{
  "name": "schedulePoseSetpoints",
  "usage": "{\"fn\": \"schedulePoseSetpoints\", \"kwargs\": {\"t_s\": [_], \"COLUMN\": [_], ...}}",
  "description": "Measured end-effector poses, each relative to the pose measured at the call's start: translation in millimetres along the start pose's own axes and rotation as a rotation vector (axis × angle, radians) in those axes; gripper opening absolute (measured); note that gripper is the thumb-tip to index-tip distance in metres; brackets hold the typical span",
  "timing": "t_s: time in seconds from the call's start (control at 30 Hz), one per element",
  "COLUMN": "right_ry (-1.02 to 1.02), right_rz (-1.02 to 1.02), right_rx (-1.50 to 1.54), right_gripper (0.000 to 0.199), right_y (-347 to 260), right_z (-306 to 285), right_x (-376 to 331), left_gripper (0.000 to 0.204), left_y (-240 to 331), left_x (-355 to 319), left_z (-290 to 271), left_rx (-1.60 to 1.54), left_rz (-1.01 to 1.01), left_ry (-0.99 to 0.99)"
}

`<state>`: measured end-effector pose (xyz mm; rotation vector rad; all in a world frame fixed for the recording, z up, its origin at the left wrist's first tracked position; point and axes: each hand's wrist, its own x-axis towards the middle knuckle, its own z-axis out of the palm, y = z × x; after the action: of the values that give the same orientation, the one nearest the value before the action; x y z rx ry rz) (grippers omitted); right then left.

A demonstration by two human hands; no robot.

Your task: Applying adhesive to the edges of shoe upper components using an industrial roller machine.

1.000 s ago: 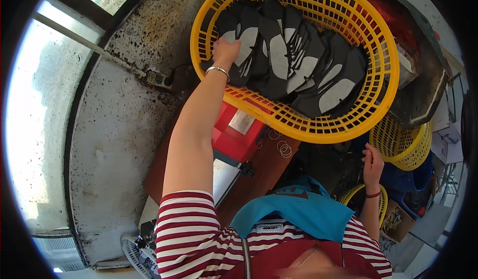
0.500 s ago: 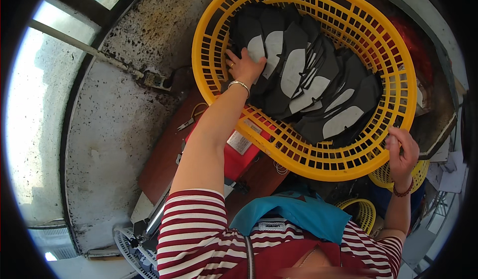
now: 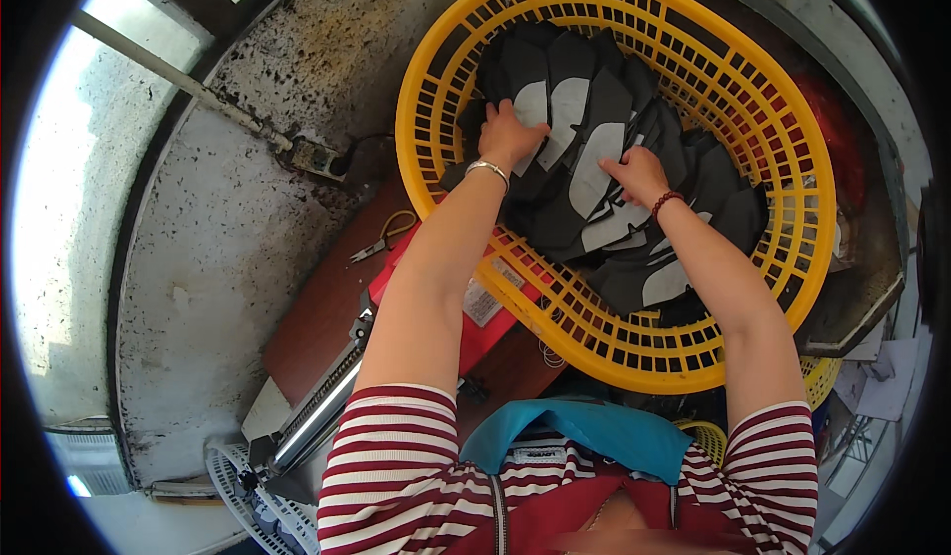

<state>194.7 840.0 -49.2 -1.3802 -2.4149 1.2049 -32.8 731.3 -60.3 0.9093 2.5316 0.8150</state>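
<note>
A large yellow plastic basket (image 3: 693,365) holds many dark, flat cut pieces (image 3: 530,65), overlapping in a pile, several with pale grey patches (image 3: 592,171). My left hand (image 3: 510,137) rests on the pieces at the left of the pile. Its thumb is apart from the fingers, over a pale patch, and some fingertips are hidden. In the middle of the pile my right hand (image 3: 639,174) has thumb and fingers closed at the edge of a patched dark piece. Whether that piece is lifted cannot be made out.
Under the basket's near left side lies a red box (image 3: 483,307) with a label. Scissors (image 3: 384,238) lie on a brown board (image 3: 317,332). A metal rail device (image 3: 317,416) stands at lower left beside a white basket (image 3: 233,476). A smaller yellow basket (image 3: 820,377) is at right.
My right hand has moved from outside the basket's right rim leftward into the pile. My left hand stays on the left pieces. The basket sits slightly lower and further right in view.
</note>
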Motion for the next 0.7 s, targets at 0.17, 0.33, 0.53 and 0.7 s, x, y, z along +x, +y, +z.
{"fn": "schedulePoseSetpoints", "kwargs": {"t_s": [0.17, 0.33, 0.53, 0.7], "right_ry": [0.090, 0.153, -0.063, -0.098], "right_rz": [-0.010, -0.247, -0.223, -0.110], "right_rx": [0.049, 0.239, 0.677, 0.426], "right_gripper": [0.043, 0.028, 0.020, 0.032], "right_y": [32, 40, -21, -19], "right_z": [8, -34, -92, -13], "right_x": [17, 45, 23, 47], "left_gripper": [0.106, 0.116, 0.129, 0.130], "left_y": [16, 1, -8, -2], "left_x": [2, 15, 22, 18], "left_z": [-1, 1, -7, -12], "left_rx": [-0.079, -0.315, -0.282, -0.355], "left_rz": [-0.125, -0.186, -0.266, -0.162], "left_ry": [-0.009, 0.032, -0.137, -0.187]}}
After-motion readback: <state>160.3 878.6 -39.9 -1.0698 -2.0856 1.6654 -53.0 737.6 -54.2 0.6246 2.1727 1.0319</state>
